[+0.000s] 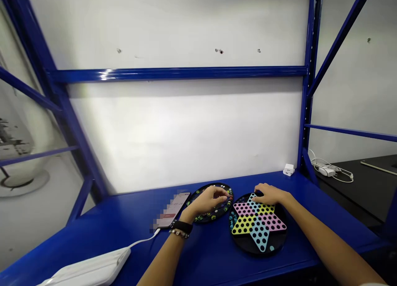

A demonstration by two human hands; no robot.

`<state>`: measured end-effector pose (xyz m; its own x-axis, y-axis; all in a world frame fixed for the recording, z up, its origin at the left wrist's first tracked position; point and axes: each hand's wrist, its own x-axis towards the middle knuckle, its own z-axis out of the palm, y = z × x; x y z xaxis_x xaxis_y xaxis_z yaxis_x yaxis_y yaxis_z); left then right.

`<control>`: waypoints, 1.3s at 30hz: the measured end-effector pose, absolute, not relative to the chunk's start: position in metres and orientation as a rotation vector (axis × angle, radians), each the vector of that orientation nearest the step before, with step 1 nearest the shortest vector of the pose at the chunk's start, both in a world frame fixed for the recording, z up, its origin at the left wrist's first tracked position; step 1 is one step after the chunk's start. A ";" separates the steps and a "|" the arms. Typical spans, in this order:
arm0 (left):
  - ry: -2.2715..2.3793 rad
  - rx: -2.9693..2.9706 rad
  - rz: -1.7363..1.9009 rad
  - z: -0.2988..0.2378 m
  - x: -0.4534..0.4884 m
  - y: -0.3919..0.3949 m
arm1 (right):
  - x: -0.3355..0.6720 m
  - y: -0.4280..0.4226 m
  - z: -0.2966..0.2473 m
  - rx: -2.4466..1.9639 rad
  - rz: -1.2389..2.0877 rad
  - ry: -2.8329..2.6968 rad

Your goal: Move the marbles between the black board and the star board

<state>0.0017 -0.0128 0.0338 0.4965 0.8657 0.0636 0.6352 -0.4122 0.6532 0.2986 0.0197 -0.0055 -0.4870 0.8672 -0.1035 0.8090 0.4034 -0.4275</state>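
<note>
My left hand point(209, 201) reaches over a round black tray point(203, 221) of colourful marbles point(214, 216). Its fingers are curved, with a small gap between thumb and fingertips, close to the marbles at the tray's right side; no held marble can be made out. On the far point of a Chinese checkers board point(259, 222) rests my right hand point(269, 194), thumb and fingers apart. The board has a star in pink, yellow and light blue with black holes, on a round black base. Light-blue marbles point(233, 219) lie in the base's left side.
A phone point(173, 209) lies left of the marble tray, joined by a white cable point(142, 239) to a white power bank point(93, 269). A white charger plug point(288, 169) stands at the back right. Blue metal frame posts point(305, 91) and a white wall bound the blue table point(130, 211).
</note>
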 end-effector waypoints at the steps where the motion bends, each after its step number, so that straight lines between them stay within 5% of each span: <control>1: 1.228 2.163 0.587 0.033 0.004 -0.012 | 0.299 0.020 -0.006 -1.511 0.651 -2.513; 7: 1.377 2.267 0.832 0.008 0.034 -0.005 | 0.298 0.021 -0.008 -1.492 0.625 -2.486; 14: 1.380 2.513 0.681 -0.020 0.057 0.003 | 0.297 0.023 -0.011 -1.501 0.602 -2.508; 28: 1.954 2.308 1.156 0.006 -0.037 0.023 | 0.301 0.025 -0.013 -1.477 0.599 -2.517; 35: 1.733 2.435 0.594 -0.006 -0.021 0.021 | 0.300 0.023 -0.012 -1.503 0.601 -2.523; 39: 1.879 2.360 0.725 0.003 -0.028 0.019 | 0.300 0.021 -0.010 -1.514 0.629 -2.526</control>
